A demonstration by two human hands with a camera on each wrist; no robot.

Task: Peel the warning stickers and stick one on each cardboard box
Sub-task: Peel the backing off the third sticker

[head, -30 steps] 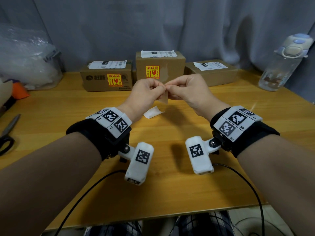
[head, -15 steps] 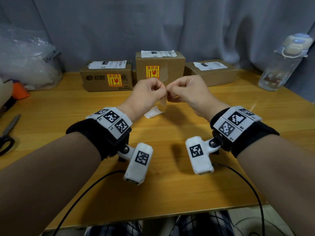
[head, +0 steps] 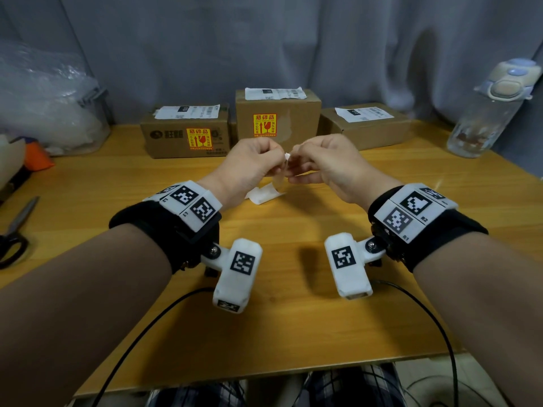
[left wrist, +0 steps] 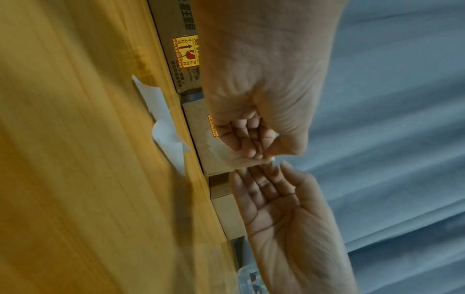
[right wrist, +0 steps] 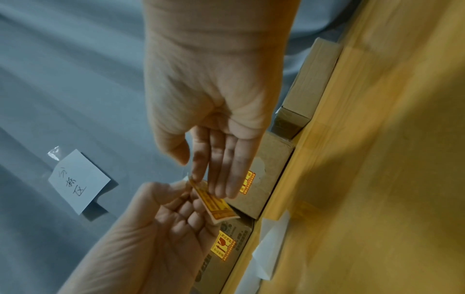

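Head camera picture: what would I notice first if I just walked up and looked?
Probably the two hands meeting above the middle of the wooden table, the left hand and right hand pinching a small warning sticker between them. Next, the bright yellow-and-red stickers already on the left box and middle box at the back. The right box shows none on its visible faces.

Matt cardboard boxes (head: pixel 277 116), wooden table (head: pixel 264 333)
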